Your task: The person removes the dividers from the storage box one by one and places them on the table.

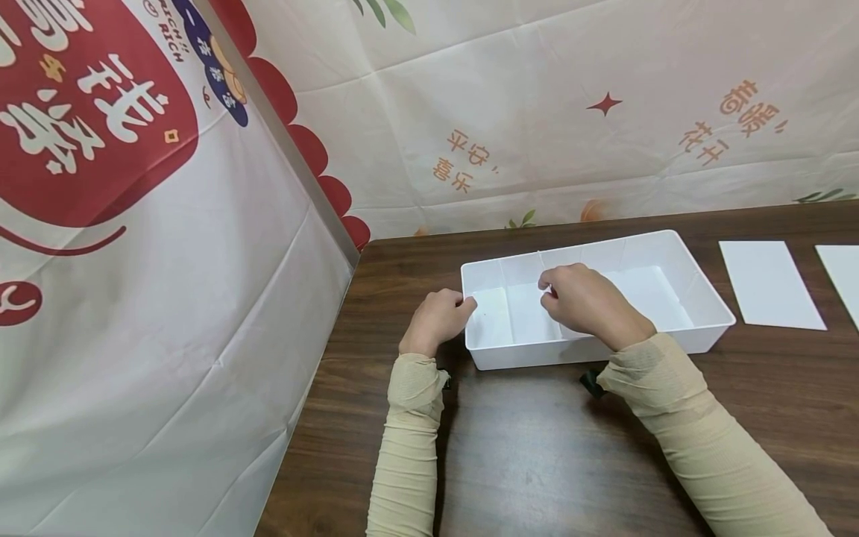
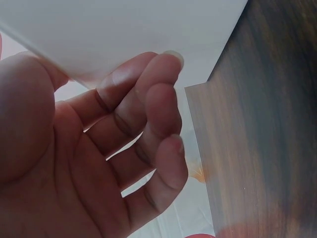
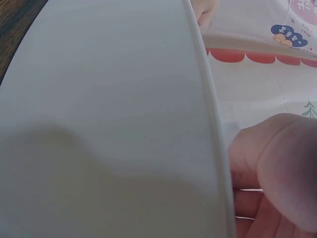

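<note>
A long white plastic box (image 1: 646, 339) with thin inner dividers stands on the dark wooden table. At its left end my left hand (image 1: 438, 319) grips the rim, thumb over the edge. In the left wrist view the fingers (image 2: 163, 111) curl against the outer wall (image 2: 124, 29). My right hand (image 1: 585, 300) reaches over the front wall into the box. Its thumb and curled fingers pinch at the line of a thin white divider (image 1: 560, 330); the fingertips are partly hidden. The front wall (image 3: 109, 99) hides them in the right wrist view too.
Two flat white cards (image 1: 772, 283) lie on the table right of the box, one cut off by the view's edge. Printed cloth (image 1: 470, 89) hangs behind the table and along its left side. The table (image 1: 523, 455) extends in front of the box.
</note>
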Action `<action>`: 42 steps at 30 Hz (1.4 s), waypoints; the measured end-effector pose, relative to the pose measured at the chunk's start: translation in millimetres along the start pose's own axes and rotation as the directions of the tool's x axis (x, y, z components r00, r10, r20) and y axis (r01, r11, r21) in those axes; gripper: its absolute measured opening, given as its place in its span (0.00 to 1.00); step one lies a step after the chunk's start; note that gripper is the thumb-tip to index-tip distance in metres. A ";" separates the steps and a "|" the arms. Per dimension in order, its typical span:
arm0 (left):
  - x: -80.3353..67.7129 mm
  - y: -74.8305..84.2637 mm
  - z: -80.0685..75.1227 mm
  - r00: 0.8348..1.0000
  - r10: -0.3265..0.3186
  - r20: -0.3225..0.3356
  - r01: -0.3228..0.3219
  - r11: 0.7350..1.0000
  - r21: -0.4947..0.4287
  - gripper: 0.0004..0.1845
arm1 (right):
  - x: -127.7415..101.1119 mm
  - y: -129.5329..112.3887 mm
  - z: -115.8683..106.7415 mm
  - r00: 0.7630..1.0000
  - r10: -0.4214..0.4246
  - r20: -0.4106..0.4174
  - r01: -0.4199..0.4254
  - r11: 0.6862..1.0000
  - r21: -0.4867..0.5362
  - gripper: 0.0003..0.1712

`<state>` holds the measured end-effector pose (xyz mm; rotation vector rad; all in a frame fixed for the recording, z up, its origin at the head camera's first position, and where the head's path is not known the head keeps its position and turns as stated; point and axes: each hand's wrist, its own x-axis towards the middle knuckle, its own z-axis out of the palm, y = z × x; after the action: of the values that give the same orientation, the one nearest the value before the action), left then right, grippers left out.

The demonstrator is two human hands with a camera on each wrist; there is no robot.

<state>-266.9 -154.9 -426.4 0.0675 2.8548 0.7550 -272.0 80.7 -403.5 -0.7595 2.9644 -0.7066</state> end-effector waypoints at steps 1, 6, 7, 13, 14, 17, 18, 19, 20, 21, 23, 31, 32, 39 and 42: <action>0.1 0.0 0.1 1.000 0.000 0.000 0.000 1.000 0.001 0.22 | 0.0 -0.2 0.1 1.000 0.001 -0.002 -0.001 1.000 0.000 0.14; 0.1 0.8 0.1 1.000 -0.003 0.000 0.003 1.000 0.005 0.22 | -0.4 -0.4 0.2 1.000 -0.006 -0.015 0.006 1.000 0.001 0.14; 0.0 0.9 0.1 1.000 -0.005 0.002 0.005 1.000 0.004 0.22 | -0.4 -0.6 0.3 1.000 -0.007 -0.018 0.007 1.000 0.001 0.15; -0.3 1.3 -0.1 1.000 -0.011 0.005 0.011 1.000 -0.001 0.22 | -0.3 -0.8 -0.3 1.000 -0.010 -0.020 0.010 1.000 0.002 0.15; -0.2 1.4 -0.2 1.000 -0.012 0.005 0.012 1.000 0.000 0.22 | -0.3 -0.6 -0.6 1.000 -0.010 -0.020 0.010 1.000 0.002 0.15; 0.0 2.0 -0.4 1.000 -0.012 0.005 0.012 1.000 0.000 0.22 | -0.7 0.9 -2.3 1.000 -0.018 -0.025 0.019 1.000 0.007 0.15; 0.2 2.1 -0.4 1.000 -0.012 0.004 0.012 1.000 -0.001 0.22 | -0.8 1.2 -2.7 0.999 -0.020 -0.028 0.020 1.000 0.009 0.15; 0.3 2.3 -0.3 1.000 -0.012 0.004 0.012 1.000 -0.003 0.22 | -0.9 1.7 -3.2 0.999 -0.022 -0.029 0.022 1.000 0.011 0.15; 0.3 2.5 -0.3 1.000 -0.012 0.003 0.012 1.000 -0.004 0.21 | -0.9 2.2 -3.6 0.999 -0.023 -0.031 0.024 1.000 0.011 0.15; 0.4 2.5 -0.2 1.000 -0.012 0.003 0.012 1.000 -0.005 0.21 | -0.9 2.6 -3.9 0.999 -0.027 -0.032 0.027 1.000 0.013 0.15; 0.3 2.5 0.1 1.000 -0.013 0.002 0.013 1.000 -0.007 0.21 | -0.8 2.3 -3.9 0.999 -0.026 -0.032 0.027 1.000 0.015 0.15; 1.0 1.6 1.3 1.000 -0.018 -0.003 0.018 1.000 0.002 0.21 | -1.9 1.3 -2.8 0.999 -0.030 -0.040 0.031 0.999 0.018 0.15; 0.8 1.7 1.1 1.000 -0.018 -0.002 0.018 1.000 0.001 0.21 | -1.8 1.5 -2.8 0.999 -0.032 -0.040 0.033 0.999 0.020 0.16; 1.3 1.0 1.2 1.000 -0.012 -0.005 0.012 1.000 -0.003 0.21 | -1.4 1.5 -2.4 0.998 -0.039 -0.051 0.040 0.999 0.020 0.16; 1.4 0.7 1.6 1.000 -0.012 -0.004 0.012 1.000 -0.006 0.21 | -1.6 0.8 -2.0 0.998 -0.040 -0.057 0.041 0.999 0.020 0.16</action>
<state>-267.9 -153.4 -427.6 0.0475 2.8540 0.7628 -271.2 82.9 -402.2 -0.8139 2.9946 -0.7742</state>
